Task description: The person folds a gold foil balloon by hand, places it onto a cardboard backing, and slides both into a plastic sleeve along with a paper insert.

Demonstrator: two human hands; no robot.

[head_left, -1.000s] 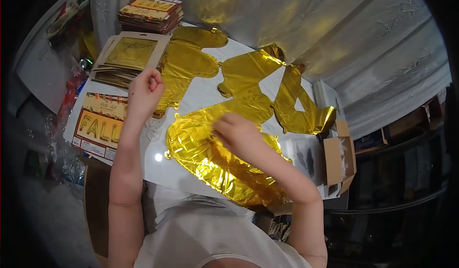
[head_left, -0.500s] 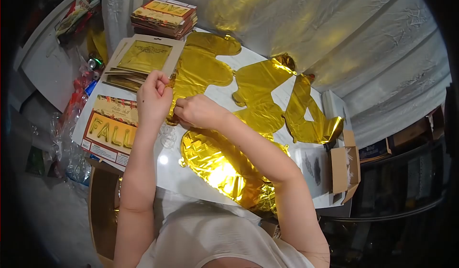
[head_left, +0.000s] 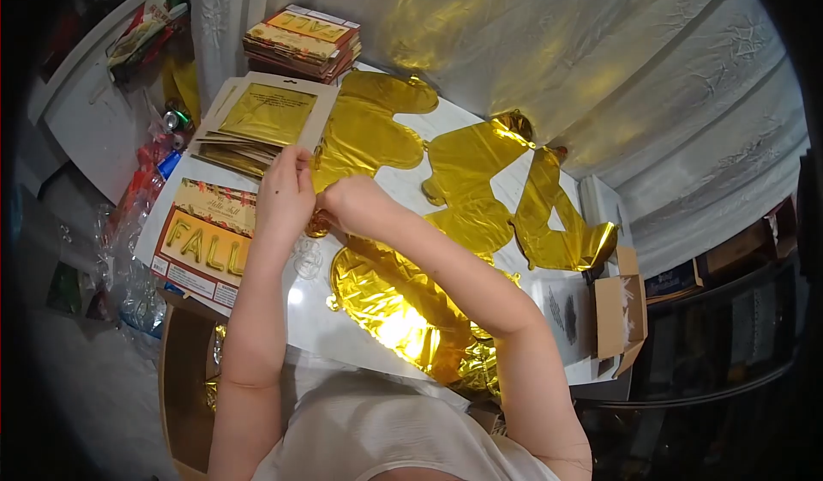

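Observation:
My left hand [head_left: 285, 191] and my right hand [head_left: 350, 203] meet over the left part of the white table [head_left: 309, 327]. Both pinch the near edge of a flat gold foil balloon [head_left: 364, 134] that lies toward the back of the table. A crumpled gold foil balloon [head_left: 390, 305] lies under my right forearm near the front edge. Two more gold foil balloons, a middle gold balloon [head_left: 467, 159] and a right gold balloon [head_left: 553, 215], lie spread to the right. A printed "FALL" package card [head_left: 201, 241] sits just left of my left hand.
A pile of card-backed gold foil packs [head_left: 261, 117] and a stack of "FALL" packages [head_left: 300, 39] stand at the back left. An open small cardboard box [head_left: 619, 309] sits at the right edge. Plastic bags and clutter [head_left: 129, 249] fill the floor on the left. A white curtain [head_left: 600, 61] hangs behind.
My right hand left the crumpled balloon near the front and moved up-left to join my left hand at the flat balloon's edge. The view shifted slightly.

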